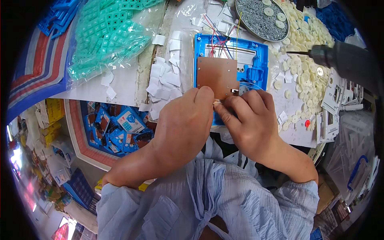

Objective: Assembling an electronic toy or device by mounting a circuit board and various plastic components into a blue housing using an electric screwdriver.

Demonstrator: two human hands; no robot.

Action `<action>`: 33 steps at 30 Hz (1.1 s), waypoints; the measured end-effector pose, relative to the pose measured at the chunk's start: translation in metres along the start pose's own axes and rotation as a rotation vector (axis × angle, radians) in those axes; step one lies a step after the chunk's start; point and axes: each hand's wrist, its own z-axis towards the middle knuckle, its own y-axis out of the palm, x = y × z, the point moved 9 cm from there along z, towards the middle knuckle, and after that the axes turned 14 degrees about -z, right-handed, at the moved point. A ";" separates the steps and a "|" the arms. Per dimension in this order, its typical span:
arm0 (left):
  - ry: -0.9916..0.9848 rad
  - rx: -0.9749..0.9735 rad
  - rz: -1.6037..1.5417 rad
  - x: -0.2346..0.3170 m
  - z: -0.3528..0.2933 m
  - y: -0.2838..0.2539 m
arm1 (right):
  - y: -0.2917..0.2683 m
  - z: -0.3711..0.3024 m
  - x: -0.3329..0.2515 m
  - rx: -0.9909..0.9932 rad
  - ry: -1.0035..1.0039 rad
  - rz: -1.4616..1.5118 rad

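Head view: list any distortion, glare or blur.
Head view: the fisheye image curves into a black rim; head view: white glare burns out patches at far left, and the bag glints; head view: board, left hand and right hand look fairly crisp.

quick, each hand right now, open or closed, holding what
Left hand: closed at the lower edge of the brown board; anything pinched is hidden.
Right hand: fingers curled at a pale wire; grip cannot be told.
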 end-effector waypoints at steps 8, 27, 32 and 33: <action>-0.028 0.015 -0.015 -0.002 -0.003 -0.001 | -0.002 0.000 -0.006 -0.045 0.002 -0.037; -0.077 0.355 -0.101 -0.046 -0.044 -0.075 | -0.003 -0.010 -0.004 -0.092 -0.059 0.122; 0.040 0.062 -0.042 -0.028 -0.053 -0.021 | 0.004 -0.003 -0.008 -0.144 -0.026 0.104; 0.019 0.037 -0.068 -0.033 -0.056 -0.010 | 0.005 -0.002 -0.009 -0.149 -0.026 0.083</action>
